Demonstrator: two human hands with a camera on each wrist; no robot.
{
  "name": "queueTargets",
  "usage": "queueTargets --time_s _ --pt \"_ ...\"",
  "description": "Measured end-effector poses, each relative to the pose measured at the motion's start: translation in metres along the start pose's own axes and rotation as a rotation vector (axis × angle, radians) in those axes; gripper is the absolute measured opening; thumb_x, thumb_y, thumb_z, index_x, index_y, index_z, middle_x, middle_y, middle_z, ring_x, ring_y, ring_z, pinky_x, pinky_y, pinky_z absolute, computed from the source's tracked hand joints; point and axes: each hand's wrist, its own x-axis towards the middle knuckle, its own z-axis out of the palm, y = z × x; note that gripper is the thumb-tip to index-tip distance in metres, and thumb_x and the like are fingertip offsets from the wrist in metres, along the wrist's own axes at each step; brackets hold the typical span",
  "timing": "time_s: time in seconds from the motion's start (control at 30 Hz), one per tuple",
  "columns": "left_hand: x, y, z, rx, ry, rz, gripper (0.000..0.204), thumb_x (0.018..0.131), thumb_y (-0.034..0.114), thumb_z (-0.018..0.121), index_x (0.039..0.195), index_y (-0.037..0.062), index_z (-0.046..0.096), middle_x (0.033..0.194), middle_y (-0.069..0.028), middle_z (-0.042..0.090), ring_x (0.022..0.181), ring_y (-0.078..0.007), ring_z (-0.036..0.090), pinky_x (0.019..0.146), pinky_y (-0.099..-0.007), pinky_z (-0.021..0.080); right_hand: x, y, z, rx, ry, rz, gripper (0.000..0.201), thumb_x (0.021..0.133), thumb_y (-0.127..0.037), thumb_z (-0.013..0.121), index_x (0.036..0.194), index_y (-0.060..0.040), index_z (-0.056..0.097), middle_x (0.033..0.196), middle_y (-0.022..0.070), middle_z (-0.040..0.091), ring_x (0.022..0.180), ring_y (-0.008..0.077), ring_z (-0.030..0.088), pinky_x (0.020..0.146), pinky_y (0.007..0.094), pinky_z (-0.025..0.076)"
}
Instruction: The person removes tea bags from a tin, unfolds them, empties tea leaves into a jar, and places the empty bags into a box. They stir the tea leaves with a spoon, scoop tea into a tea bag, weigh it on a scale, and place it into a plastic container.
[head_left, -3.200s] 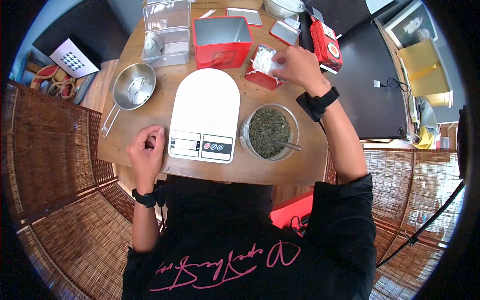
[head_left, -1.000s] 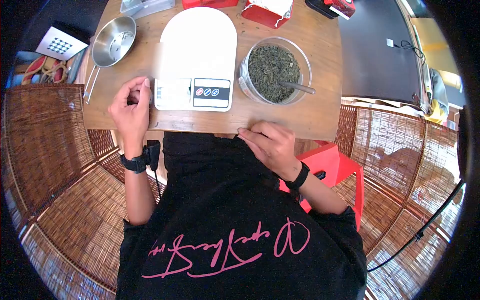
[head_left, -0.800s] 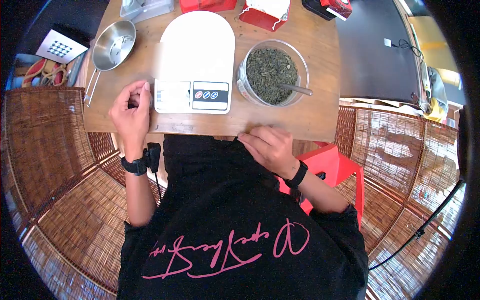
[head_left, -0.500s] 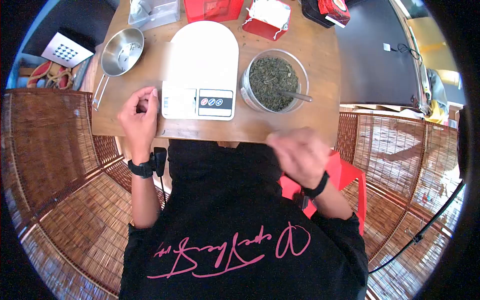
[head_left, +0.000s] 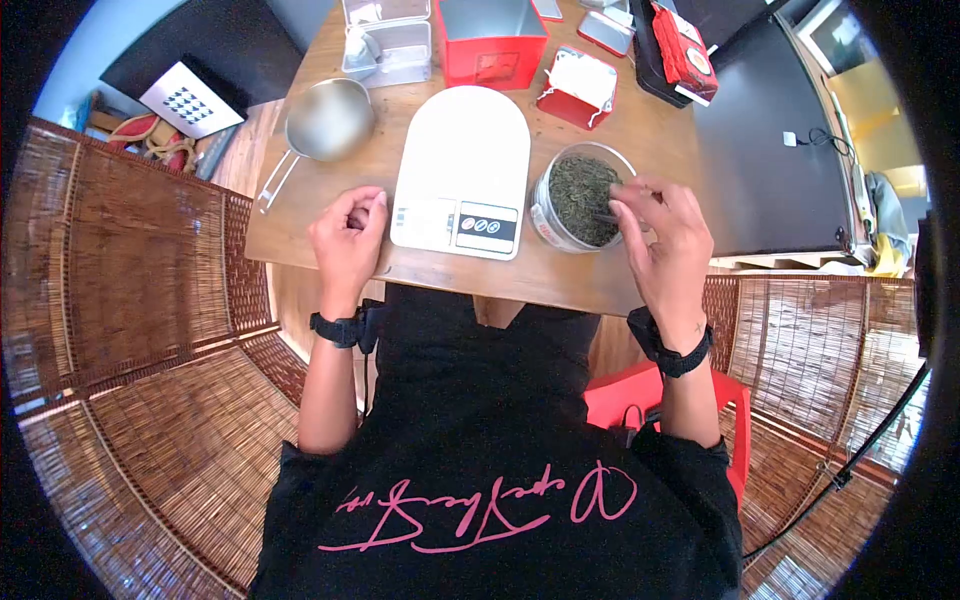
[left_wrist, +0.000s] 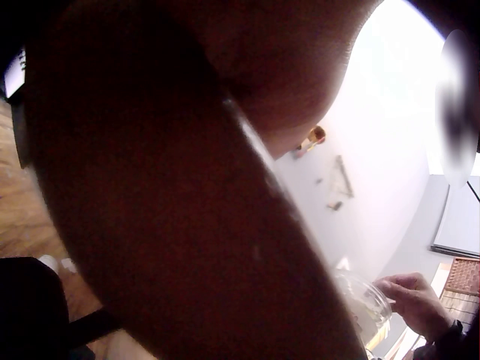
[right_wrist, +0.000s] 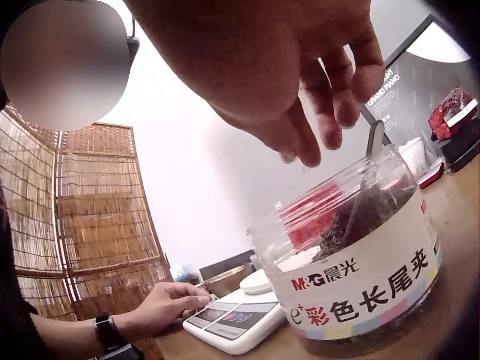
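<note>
My right hand (head_left: 672,240) hovers at the right rim of a clear round jar (right_wrist: 352,296) with a printed label. Dried green leaves (head_left: 578,190) fill much of the jar. A metal spoon (right_wrist: 374,141) leans in them, its handle sticking up past the rim. In the right wrist view the fingers hang loosely bent just above that handle, with a gap between. My left hand (head_left: 345,240) rests at the table's front edge, loosely curled, holding nothing. Between the hands lies a white kitchen scale (head_left: 465,140), its pan bare.
A metal saucepan (head_left: 272,188) stands at the left. Behind are a clear plastic box (head_left: 405,68), a tall red tin (head_left: 495,65) and a smaller red tin (head_left: 560,105) with white contents and strings. A red package (head_left: 688,58) lies at the back right.
My right hand has gone from the small red tin to the table's front edge, then up to the jar. My left hand has stayed beside the scale. The head view has shifted.
</note>
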Motion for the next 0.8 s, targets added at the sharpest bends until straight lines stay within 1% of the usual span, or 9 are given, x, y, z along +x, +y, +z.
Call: queueTargets --time_s 0.13,0.23,0.3,0.43,0.53,0.6,0.63,0.7,0.8 --pt "0.0 0.001 -0.001 -0.042 -0.015 0.003 0.012 0.09 0.006 0.074 0.098 -0.0033 0.075 0.076 -0.0033 0.07 0.061 -0.0044 0.054 0.056 -0.0224 0.046 -0.006 0.003 -0.003 0.058 0.026 -0.038 0.012 0.078 -0.014 0.084 0.087 -0.0082 0.078 0.102 0.0043 0.072 0.087 0.023 0.066 0.074 0.0351 0.053" --pt "-0.001 0.001 -0.001 -0.059 -0.007 0.029 0.012 0.09 0.006 0.075 0.098 -0.0035 0.075 0.076 -0.003 0.069 0.062 -0.0042 0.055 0.056 -0.0225 0.046 -0.009 0.001 -0.007 0.03 0.006 0.02 0.013 0.082 -0.011 0.081 0.093 -0.0073 0.077 0.107 0.0058 0.073 0.091 0.0239 0.067 0.078 0.0349 0.054" --pt "0.0 -0.001 -0.001 -0.088 -0.003 0.034 0.012 0.09 0.006 0.075 0.097 -0.0034 0.075 0.075 -0.0025 0.069 0.062 -0.0041 0.055 0.056 -0.0225 0.046 -0.004 -0.009 -0.01 -0.029 0.14 -0.025 0.01 0.083 -0.012 0.082 0.089 -0.0057 0.077 0.101 0.0068 0.075 0.094 0.0257 0.069 0.081 0.0358 0.054" --pt "-0.001 0.001 -0.002 -0.099 -0.001 0.047 0.011 0.089 0.006 0.075 0.096 -0.003 0.075 0.074 -0.0023 0.068 0.062 -0.004 0.055 0.056 -0.0224 0.046 -0.015 -0.011 -0.023 0.038 0.081 0.044 0.011 0.084 -0.014 0.082 0.087 -0.0043 0.078 0.098 0.0085 0.076 0.098 0.0275 0.07 0.086 0.0369 0.054" --pt "-0.002 0.001 -0.003 -0.12 -0.009 0.044 0.013 0.092 0.008 0.075 0.097 -0.0029 0.075 0.075 0.0008 0.068 0.064 -0.003 0.053 0.056 -0.0208 0.044 -0.02 -0.017 -0.026 0.08 0.184 0.023 0.015 0.084 -0.015 0.082 0.082 -0.0019 0.076 0.091 0.0094 0.076 0.086 0.0253 0.071 0.077 0.0348 0.055" --pt "-0.002 0.003 -0.005 -0.102 -0.016 0.048 0.012 0.089 0.007 0.075 0.096 -0.0027 0.075 0.073 -0.0019 0.069 0.061 -0.004 0.056 0.056 -0.0224 0.046 -0.029 -0.027 -0.031 0.182 0.086 0.19 0.016 0.086 -0.015 0.081 0.082 -0.0005 0.075 0.081 0.0101 0.075 0.069 0.0225 0.07 0.065 0.0309 0.054" --pt "-0.002 0.002 -0.005 -0.106 -0.016 0.051 0.012 0.089 0.007 0.075 0.096 -0.0027 0.075 0.073 -0.0019 0.069 0.061 -0.004 0.056 0.056 -0.0224 0.046 -0.031 -0.034 -0.036 0.178 0.089 0.189 0.016 0.086 -0.015 0.081 0.082 -0.0005 0.075 0.081 0.0101 0.075 0.069 0.0225 0.07 0.065 0.0309 0.054" --pt "-0.003 0.001 -0.004 -0.138 -0.015 0.049 0.013 0.089 0.008 0.075 0.095 -0.0029 0.075 0.073 -0.0022 0.069 0.061 -0.0045 0.055 0.056 -0.0229 0.046 -0.033 -0.052 -0.049 0.132 -0.261 0.473 0.015 0.087 -0.015 0.08 0.082 -0.0011 0.076 0.072 0.0094 0.073 0.062 0.0201 0.069 0.057 0.0276 0.052" --pt "-0.002 -0.012 0.0 -0.158 -0.009 0.062 0.014 0.089 0.009 0.075 0.096 -0.0029 0.075 0.073 -0.0026 0.07 0.06 -0.0051 0.056 0.056 -0.0236 0.047 -0.036 -0.096 -0.048 0.346 -0.118 -0.076 0.006 0.087 -0.011 0.076 0.09 -0.0054 0.078 0.083 0.0086 0.074 0.066 0.0204 0.071 0.061 0.0304 0.057"
